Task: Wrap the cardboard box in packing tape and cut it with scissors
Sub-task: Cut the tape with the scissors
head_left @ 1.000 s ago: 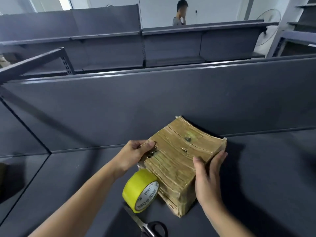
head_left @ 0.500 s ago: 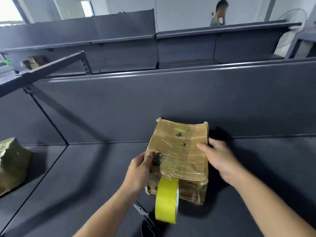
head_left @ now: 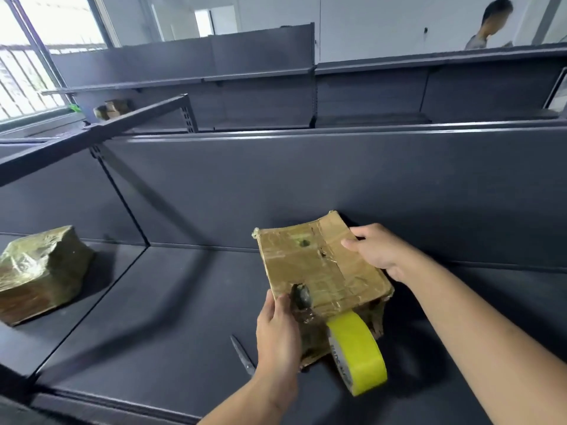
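A worn cardboard box (head_left: 319, 268), covered in old clear tape, stands on the dark shelf (head_left: 171, 302). My left hand (head_left: 277, 335) grips its near left corner. My right hand (head_left: 377, 250) holds its far right edge. A yellow tape roll (head_left: 357, 352) hangs against the box's near side, its strip stuck to the box. The scissors (head_left: 242, 355) lie on the shelf just left of my left wrist, blade tip showing, handles hidden behind my arm.
A second tape-wrapped box (head_left: 40, 271) sits on the neighbouring shelf bay at the left, beyond a divider. The shelf's back panel (head_left: 306, 185) rises right behind the box. A person (head_left: 487, 23) stands beyond the far shelving.
The box has been turned clockwise on the shelf, and the tape roll swung round to its near right side. My right hand shifted from the near side to the far right edge.
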`<state>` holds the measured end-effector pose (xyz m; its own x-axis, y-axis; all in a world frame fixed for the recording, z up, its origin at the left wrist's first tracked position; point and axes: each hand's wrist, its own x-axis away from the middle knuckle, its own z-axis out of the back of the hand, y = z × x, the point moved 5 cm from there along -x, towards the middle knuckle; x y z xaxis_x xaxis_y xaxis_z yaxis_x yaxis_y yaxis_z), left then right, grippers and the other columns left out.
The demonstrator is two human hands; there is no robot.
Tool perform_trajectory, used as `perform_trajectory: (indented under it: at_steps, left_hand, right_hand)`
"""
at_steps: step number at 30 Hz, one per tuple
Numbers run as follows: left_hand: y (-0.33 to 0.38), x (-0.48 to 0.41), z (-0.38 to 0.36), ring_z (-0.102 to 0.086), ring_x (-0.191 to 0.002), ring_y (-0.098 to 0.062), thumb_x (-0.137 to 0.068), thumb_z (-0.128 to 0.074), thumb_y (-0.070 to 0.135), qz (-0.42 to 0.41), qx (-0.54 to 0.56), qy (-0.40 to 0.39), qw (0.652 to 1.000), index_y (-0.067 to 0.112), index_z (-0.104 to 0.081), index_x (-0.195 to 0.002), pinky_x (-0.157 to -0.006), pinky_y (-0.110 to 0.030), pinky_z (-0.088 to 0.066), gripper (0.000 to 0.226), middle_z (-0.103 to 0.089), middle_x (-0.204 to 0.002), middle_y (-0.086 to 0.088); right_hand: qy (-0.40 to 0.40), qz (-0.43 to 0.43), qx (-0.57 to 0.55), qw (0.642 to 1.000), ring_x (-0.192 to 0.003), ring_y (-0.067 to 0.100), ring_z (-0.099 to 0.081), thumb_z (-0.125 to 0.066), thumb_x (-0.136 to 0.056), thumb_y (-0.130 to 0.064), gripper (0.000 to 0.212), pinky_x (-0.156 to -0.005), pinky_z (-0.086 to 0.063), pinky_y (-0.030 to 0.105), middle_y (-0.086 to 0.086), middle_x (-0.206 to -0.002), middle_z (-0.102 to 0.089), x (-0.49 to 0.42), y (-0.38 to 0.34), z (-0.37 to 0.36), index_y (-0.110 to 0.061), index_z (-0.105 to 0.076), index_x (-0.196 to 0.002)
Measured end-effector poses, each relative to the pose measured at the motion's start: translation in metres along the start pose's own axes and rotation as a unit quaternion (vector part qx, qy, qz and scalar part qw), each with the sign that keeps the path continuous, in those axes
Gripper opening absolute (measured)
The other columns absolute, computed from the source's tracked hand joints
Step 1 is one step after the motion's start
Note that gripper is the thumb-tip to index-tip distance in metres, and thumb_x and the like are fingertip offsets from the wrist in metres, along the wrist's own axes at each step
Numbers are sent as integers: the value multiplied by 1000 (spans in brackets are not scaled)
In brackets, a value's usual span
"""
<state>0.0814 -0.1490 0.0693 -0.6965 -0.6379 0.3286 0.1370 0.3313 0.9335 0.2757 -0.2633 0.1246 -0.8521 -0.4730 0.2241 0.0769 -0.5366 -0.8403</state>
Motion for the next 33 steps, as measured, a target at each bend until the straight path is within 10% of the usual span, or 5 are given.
perform_trajectory:
  at_steps: [11,17,21,28,33]
  left_hand:
    - [-23,32,-21,-63,-60,-23,-43,-89,31,172,82,2,982,3,-72,-108,-75,-35,-51,72,-74,-79,-13]
    - [-14,29,-28,-63,-120,-29,-83,-80,35,173,80,-104,976,14,-77,-106,-107,-37,-46,31,-65,-129,-26]
    - [-5,15,-5,-54,-99,-18,-87,-72,30,193,-22,-202,960,17,-63,-105,-94,-34,-49,24,-58,-101,-1]
    - [119,-38,51,-65,-67,-2,-83,-70,26,-348,-559,-187,729,29,-79,-90,-68,-23,-54,12,-74,-78,15]
    - [115,-81,-3,-41,-145,-21,-78,-55,84,-432,-597,-296,608,37,-50,-148,-119,-41,-34,85,-44,-158,2]
  right_hand:
    - [-46,138,258,955,-142,31,-44,-51,-105,-34,45,-110,-40,39,4,-159,-42,-32,-45,-29,-47,-44,-147]
    - [36,189,373,907,-140,32,-40,-52,-105,-29,45,-113,-31,48,3,-158,-42,-19,-65,-45,-37,-47,-149]
    - [135,309,317,886,-111,24,-58,-59,-98,-28,23,-94,-48,43,0,-118,-66,25,-77,-47,-20,-71,-116]
    - [278,459,270,800,-69,21,-51,-63,-92,-14,18,-63,-46,32,0,-73,-56,118,-30,-80,-13,-64,-74]
    - [219,512,312,770,-64,23,-46,-67,-88,-17,27,-60,-41,35,1,-66,-50,126,0,-135,-16,-56,-64]
